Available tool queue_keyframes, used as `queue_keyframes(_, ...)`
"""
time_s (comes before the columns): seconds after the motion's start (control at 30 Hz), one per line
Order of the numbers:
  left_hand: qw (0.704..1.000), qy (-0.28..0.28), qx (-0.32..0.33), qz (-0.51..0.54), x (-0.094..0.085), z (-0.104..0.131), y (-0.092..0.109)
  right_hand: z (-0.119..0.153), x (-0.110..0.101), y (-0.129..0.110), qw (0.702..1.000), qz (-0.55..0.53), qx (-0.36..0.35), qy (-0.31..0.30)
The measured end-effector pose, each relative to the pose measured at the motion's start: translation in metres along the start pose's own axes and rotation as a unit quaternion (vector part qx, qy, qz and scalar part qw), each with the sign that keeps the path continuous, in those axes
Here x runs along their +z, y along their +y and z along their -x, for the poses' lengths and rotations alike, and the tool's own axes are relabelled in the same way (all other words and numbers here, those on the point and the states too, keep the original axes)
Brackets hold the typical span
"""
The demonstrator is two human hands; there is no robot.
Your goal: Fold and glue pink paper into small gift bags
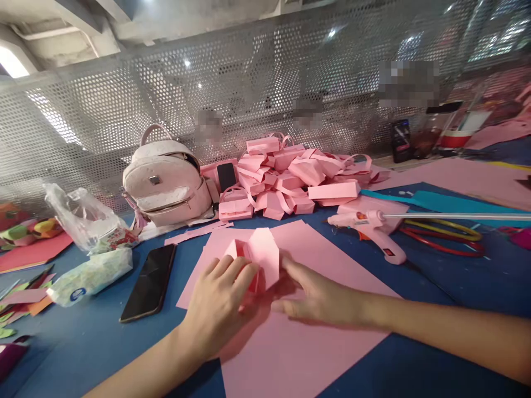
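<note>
A small folded pink paper box (267, 257) stands on flat sheets of pink paper (307, 348) in front of me. My left hand (222, 298) is closed over its left side, with the fingers bent over the paper wall. Beside the box on the right is my right hand (309, 293), its thumb and fingers apart. The fingertips are close to the right flap; whether they touch it I cannot tell. The inside of the box is partly hidden by my left fingers.
Behind stands a heap of folded pink paper boxes (290, 171) next to a pale backpack (170, 182). A pink glue gun (369, 224) lies at right, its cord trailing. To the left are a phone (149, 282), a tissue pack (93, 276) and a plastic bag (83, 221).
</note>
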State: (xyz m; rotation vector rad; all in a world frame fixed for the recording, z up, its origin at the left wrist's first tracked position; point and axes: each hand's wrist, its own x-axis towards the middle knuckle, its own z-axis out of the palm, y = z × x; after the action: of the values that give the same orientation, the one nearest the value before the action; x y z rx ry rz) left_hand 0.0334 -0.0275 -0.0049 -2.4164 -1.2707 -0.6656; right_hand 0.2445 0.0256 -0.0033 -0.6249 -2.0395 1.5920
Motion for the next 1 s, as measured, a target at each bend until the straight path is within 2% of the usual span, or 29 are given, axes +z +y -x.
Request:
queue_keyframes(0.07,1.0,0.003,0.003,-0.025,0.003,0.001,-0.01,-0.006,-0.01,0.009,0.998,0.06,-0.017,0.028)
queue_keyframes(0.13,0.998,0.029,0.018,-0.049,0.005,0.001,-0.019,-0.013,-0.019,0.019,0.989,0.1,-0.031,0.102)
queue_keyframes(0.23,0.994,0.087,0.044,-0.054,0.006,0.002,-0.031,-0.019,-0.027,0.031,0.958,0.16,-0.065,0.229)
queue_keyframes(0.3,0.991,0.116,0.057,-0.026,0.007,0.003,-0.036,-0.019,-0.03,0.035,0.934,0.214,-0.105,0.265)
queue_keyframes(0.47,0.973,0.175,0.1,0.113,0.009,0.008,-0.045,-0.012,-0.032,0.028,0.888,0.33,-0.215,0.237)
queue_keyframes(0.57,0.969,0.18,0.099,0.141,0.01,0.011,-0.046,-0.009,-0.033,0.023,0.864,0.383,-0.255,0.204)
queue_keyframes(0.63,0.978,0.156,0.085,0.107,0.012,0.014,-0.045,-0.009,-0.034,0.023,0.836,0.433,-0.275,0.194)
queue_keyframes(0.77,0.994,0.085,0.061,-0.029,0.016,0.016,-0.033,-0.011,-0.034,0.025,0.758,0.547,-0.304,0.185)
queue_keyframes(0.9,0.993,0.067,0.086,-0.051,0.016,0.013,-0.021,-0.012,-0.029,0.024,0.737,0.58,-0.307,0.161)
queue_keyframes(1.0,0.995,0.058,0.072,-0.03,0.016,0.01,-0.02,-0.011,-0.026,0.022,0.729,0.587,-0.32,0.145)
